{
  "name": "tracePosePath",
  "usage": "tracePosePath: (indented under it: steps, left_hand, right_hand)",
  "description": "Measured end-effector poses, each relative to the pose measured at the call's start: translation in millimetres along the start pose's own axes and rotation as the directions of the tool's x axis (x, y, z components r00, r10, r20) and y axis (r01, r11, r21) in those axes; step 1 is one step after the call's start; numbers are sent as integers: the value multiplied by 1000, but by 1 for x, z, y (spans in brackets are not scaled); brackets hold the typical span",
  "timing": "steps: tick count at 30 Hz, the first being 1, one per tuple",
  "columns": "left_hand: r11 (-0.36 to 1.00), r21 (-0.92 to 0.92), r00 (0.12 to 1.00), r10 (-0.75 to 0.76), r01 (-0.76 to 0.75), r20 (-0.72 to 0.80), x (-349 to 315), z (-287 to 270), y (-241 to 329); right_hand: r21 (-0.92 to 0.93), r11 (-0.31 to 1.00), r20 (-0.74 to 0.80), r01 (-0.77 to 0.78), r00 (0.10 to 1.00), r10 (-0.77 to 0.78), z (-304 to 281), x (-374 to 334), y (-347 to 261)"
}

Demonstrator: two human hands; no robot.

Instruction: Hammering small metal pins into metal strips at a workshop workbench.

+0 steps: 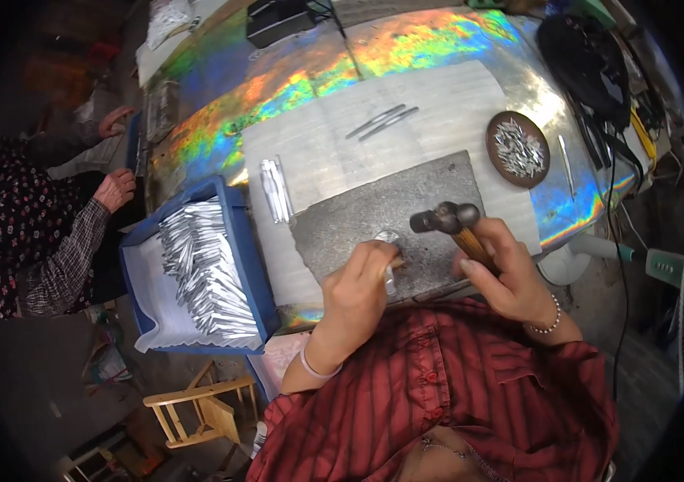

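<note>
Wooden-handled hammer (pixel 456 226) over rough grey slab (pixel 350 201)

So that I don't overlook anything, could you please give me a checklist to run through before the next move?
1. Hammer gripped in right hand: ok.
2. Metal piece held in left hand: ok.
3. Metal piece flat on grey slab: cannot tell, the left fingers partly cover it.
4. Left fingers apart from the hammer: ok, a gap shows.
5. Brown bowl off the slab: ok, it stands beside it.
</note>
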State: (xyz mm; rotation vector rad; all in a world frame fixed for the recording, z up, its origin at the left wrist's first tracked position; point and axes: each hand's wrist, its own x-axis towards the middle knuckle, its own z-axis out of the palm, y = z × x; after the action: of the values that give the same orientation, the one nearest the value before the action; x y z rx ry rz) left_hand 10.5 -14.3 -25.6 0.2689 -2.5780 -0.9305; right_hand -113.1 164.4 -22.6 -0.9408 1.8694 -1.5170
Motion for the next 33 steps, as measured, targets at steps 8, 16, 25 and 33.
tracePosePath:
  steps: [8,16,25,33]
  left_hand:
    - [996,-73,998,59,-59,-4,-7,-2,-12]
    - [993,-104,998,55,-57,-23,-10,-3,-19]
    - [987,-135,996,80,-85,-43,-6,0,-18]
    - [979,-169,993,111,-116,-43,7,-1,-19]
  right_hand:
    - [-270,909,356,317,910,-212,-16,10,-82]
    - [-454,763,467,460,852,-236,-11,8,-112]
    - [-543,706,443,455,869,-219,-11,6,-120]
    - [-713,543,451,443,883,-127,-7,6,-133]
